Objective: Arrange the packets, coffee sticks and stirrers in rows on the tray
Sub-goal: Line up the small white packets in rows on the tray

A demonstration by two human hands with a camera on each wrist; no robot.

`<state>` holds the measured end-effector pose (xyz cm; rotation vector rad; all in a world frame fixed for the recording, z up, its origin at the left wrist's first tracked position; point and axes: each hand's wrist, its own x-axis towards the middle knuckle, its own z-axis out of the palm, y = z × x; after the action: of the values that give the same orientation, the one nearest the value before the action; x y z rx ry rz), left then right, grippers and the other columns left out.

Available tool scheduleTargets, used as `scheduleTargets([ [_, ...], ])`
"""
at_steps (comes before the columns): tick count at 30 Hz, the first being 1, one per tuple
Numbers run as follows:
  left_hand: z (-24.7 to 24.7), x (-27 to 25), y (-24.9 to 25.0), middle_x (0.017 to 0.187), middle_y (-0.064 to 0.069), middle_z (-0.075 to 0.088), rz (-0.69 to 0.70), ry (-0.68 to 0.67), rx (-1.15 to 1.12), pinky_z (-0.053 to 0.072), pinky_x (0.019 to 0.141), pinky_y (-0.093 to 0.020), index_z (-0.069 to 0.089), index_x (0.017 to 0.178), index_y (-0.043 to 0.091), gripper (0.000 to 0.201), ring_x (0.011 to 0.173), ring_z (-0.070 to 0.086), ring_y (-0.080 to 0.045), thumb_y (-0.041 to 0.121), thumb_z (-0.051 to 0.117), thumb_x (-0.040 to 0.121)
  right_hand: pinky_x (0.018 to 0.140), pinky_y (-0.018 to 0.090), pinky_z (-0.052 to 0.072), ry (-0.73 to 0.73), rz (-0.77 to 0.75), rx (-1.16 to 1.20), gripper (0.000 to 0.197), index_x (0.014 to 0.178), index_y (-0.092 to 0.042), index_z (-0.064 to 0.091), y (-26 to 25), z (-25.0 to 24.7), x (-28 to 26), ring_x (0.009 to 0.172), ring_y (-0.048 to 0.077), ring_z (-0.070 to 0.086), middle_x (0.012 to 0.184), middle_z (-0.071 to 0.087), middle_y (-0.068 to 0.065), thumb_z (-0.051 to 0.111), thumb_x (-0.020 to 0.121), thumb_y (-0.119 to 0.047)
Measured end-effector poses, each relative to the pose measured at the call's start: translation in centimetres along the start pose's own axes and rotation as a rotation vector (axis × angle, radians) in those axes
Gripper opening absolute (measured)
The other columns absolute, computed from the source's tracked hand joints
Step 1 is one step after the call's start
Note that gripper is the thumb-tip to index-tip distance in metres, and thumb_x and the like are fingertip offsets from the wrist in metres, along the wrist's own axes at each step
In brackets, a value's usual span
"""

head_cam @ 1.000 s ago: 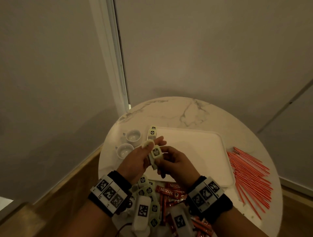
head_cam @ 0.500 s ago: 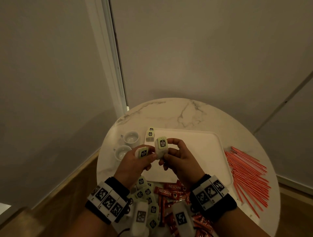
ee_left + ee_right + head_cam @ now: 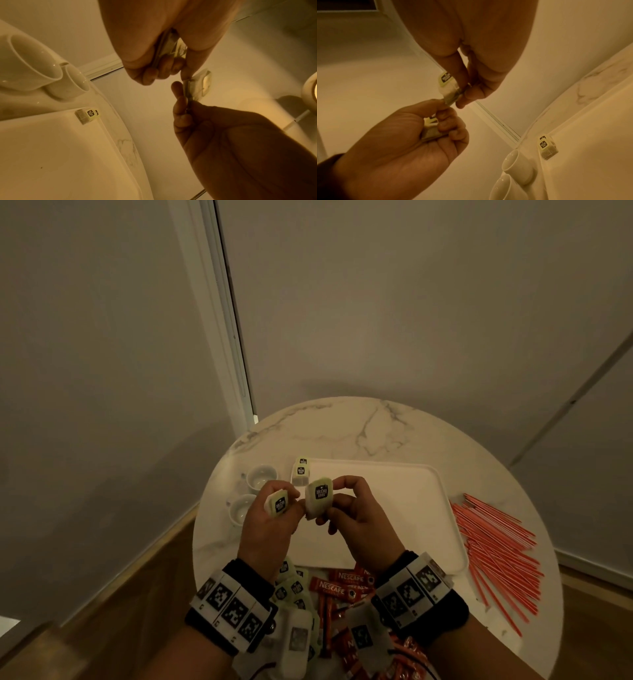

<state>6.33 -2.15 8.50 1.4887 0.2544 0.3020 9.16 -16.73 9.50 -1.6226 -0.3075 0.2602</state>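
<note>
Head view: my left hand pinches a small pale-green paper tea packet with a black label, thumb over its face, packet at 12 o'clock of the palm. My right hand grips a second tea packet, white and pillowy, at its right edge; it sits at 10 o'clock of that hand, label facing up. Both are held above the near-left part of the white rounded-rectangle plastic tray. Two more packets overlap at the tray's far-left corner. Round white marble-veined tabletop; two small glossy white ceramic cups at 9 o'clock of the tray; thin red-orange stirrers fanned at 3 o'clock; red foil coffee sticks and loose green packets at 6 o'clock.

Left wrist view: fingers curled round the packet's thin edge.

Right wrist view: thumb and forefinger clamp the packet's lower edge.
</note>
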Motion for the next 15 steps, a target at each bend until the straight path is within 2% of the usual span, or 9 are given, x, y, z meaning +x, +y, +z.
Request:
scheduleTargets([
  [3, -0.24, -0.35, 0.05, 0.07, -0.004, 0.051, 0.066, 0.03, 0.047, 0.043, 0.059, -0.031, 0.056, 0.078, 0.022, 0.026, 0.066, 0.047, -0.019, -0.003, 0.061, 0.086, 0.064, 0.028, 0.048, 0.056, 0.016, -0.008, 0.032, 0.109, -0.016, 0.041, 0.05, -0.04, 0.25, 0.072, 0.016, 0.06, 0.085, 0.072, 0.009, 0.043, 0.092, 0.011],
  [6, -0.29, -0.7, 0.41, 0.066, 0.002, 0.054, 0.066, -0.032, 0.027, 0.041, 0.057, -0.022, 0.062, 0.079, 0.015, 0.019, 0.063, 0.046, -0.012, -0.001, 0.061, 0.088, 0.065, 0.027, 0.049, 0.088, 0.03, -0.003, 0.031, 0.109, -0.015, 0.041, 0.01, -0.1, 0.5, 0.071, 0.015, 0.059, 0.085, 0.071, 0.011, 0.043, 0.092, 0.011],
  [8, -0.18, -0.63, 0.42, 0.065, -0.003, 0.054, 0.048, -0.05, 0.031, 0.04, 0.056, -0.022, 0.065, 0.081, 0.014, 0.013, 0.061, 0.045, -0.012, 0.003, 0.063, 0.087, 0.064, 0.026, 0.049, 0.089, 0.03, -0.012, 0.031, 0.109, -0.015, 0.042, 0.05, -0.03, 0.64, 0.07, 0.015, 0.059, 0.084, 0.071, 0.01, 0.043, 0.092, 0.01],
  [11, -0.05, -0.36, 0.25, 0.069, -0.021, 0.054, 0.042, -0.035, 0.049, 0.042, 0.061, -0.027, 0.067, 0.081, 0.015, 0.009, 0.064, 0.048, -0.018, 0.007, 0.068, 0.086, 0.064, 0.025, 0.05, 0.083, 0.032, -0.046, 0.029, 0.111, -0.014, 0.042, 0.14, 0.13, 0.76, 0.07, 0.012, 0.06, 0.084, 0.071, 0.007, 0.044, 0.093, 0.008],
  [15, -0.05, -0.11, -0.16, 0.067, -0.024, 0.052, 0.042, -0.018, 0.08, 0.041, 0.057, -0.026, 0.068, 0.083, 0.014, 0.003, 0.061, 0.046, -0.019, 0.013, 0.072, 0.083, 0.065, 0.025, 0.049, 0.086, 0.022, -0.082, 0.029, 0.11, -0.016, 0.042, 0.19, 0.38, 0.89, 0.072, 0.01, 0.061, 0.082, 0.071, 0.002, 0.045, 0.093, 0.007],
])
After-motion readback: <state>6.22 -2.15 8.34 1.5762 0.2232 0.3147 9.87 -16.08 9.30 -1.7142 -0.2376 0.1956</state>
